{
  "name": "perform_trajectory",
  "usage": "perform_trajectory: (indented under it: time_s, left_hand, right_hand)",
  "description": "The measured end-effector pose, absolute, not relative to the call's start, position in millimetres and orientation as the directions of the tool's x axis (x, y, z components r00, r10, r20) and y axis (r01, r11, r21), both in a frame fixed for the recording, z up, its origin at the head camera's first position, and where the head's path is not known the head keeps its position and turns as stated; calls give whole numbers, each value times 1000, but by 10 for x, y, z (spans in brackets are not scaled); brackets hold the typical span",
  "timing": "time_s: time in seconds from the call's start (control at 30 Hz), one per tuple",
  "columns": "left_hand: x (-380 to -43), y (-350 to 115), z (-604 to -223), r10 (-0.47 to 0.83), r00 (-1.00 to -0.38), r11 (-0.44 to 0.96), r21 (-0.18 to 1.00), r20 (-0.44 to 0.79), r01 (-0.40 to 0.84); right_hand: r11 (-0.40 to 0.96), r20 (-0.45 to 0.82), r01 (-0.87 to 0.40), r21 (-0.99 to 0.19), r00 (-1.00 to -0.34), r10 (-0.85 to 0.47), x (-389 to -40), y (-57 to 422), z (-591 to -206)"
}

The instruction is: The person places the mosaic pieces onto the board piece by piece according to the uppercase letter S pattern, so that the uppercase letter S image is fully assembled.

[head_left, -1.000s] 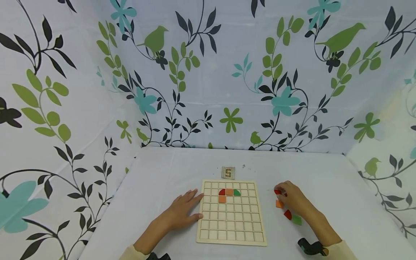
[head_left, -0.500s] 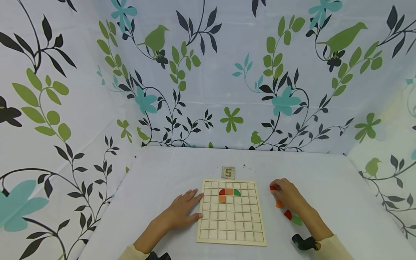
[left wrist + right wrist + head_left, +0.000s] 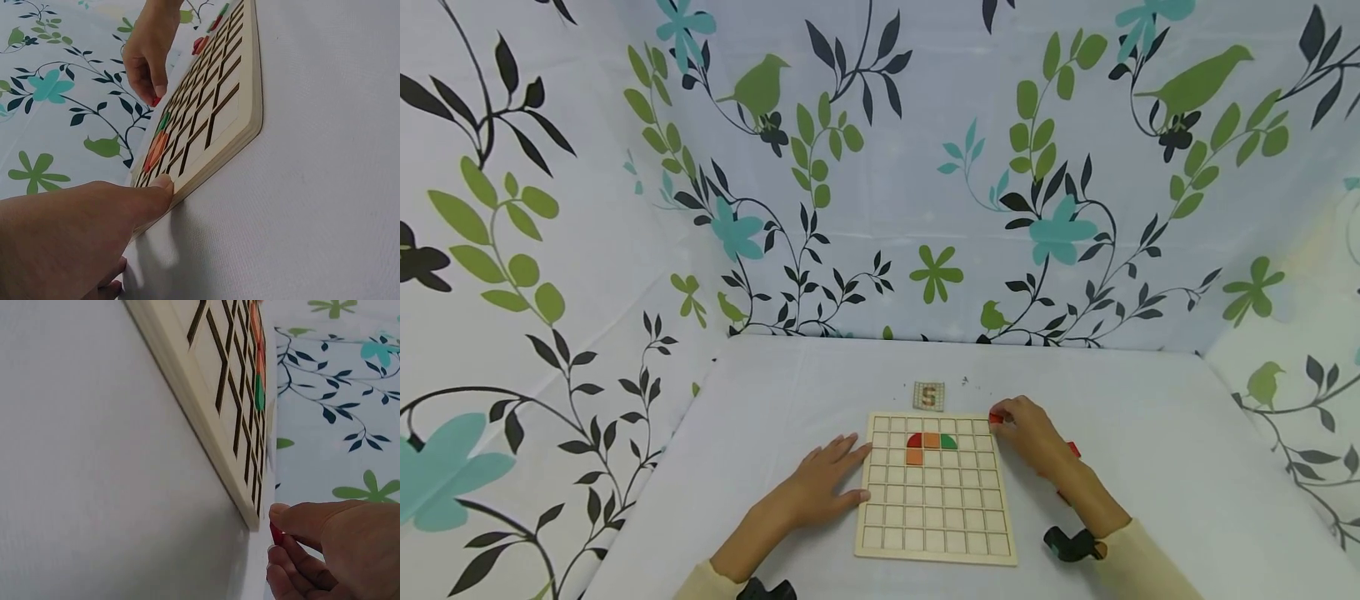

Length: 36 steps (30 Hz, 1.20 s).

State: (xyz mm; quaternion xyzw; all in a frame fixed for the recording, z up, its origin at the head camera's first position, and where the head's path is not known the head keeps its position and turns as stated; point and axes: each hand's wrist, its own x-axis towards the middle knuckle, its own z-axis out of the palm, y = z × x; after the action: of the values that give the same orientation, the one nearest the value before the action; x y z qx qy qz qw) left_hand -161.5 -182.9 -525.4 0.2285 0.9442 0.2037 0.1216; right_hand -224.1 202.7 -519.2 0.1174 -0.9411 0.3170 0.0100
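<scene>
A pale wooden grid board point(image 3: 936, 521) lies on the white table. In its upper rows sit a red quarter-round tile point(image 3: 914, 441), a green one point(image 3: 949, 442) and two orange square tiles point(image 3: 932, 440). My left hand point(image 3: 823, 483) rests along the board's left edge, thumb point(image 3: 164, 182) touching the rim. With thumb and fingertips my right hand point(image 3: 1030, 433) pinches a small red tile point(image 3: 276, 535) near the board's upper right corner. Fingers hide most of that tile, so I cannot tell its shape.
A small card with an S-shaped pattern point(image 3: 928, 397) lies beyond the board's far edge. To the right, loose tiles point(image 3: 1074, 449) show partly from behind my right forearm. A leaf-and-bird patterned cloth point(image 3: 850, 167) stands behind the table.
My right hand has lifted the red tile from the loose tiles and carried it left to the board's upper right corner. The left hand stays in place.
</scene>
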Motion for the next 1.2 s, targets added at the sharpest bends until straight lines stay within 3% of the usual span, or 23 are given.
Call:
perform_trajectory:
  time_s: [0.23, 0.47, 0.77, 1.2]
  left_hand:
    - [-1625, -1833, -5240, 487, -864, 809, 442, -133, 388]
    - [-1618, -1839, -5231, 492, -862, 803, 445, -122, 396]
    - [-1611, -1848, -5231, 498, -860, 793, 459, -111, 400]
    - [-1621, -1861, -5270, 499, -861, 789, 463, -101, 404]
  right_hand:
    - [743, -4, -167, -648, -975, -222, -2150, 1629, -5124]
    - [681, 45, -285, -674, -937, -348, -1980, 1306, -5111]
    - [629, 133, -495, -599, -836, -532, -1762, 993, -5154]
    - [637, 329, -656, -403, -754, -569, -1684, 931, -5249]
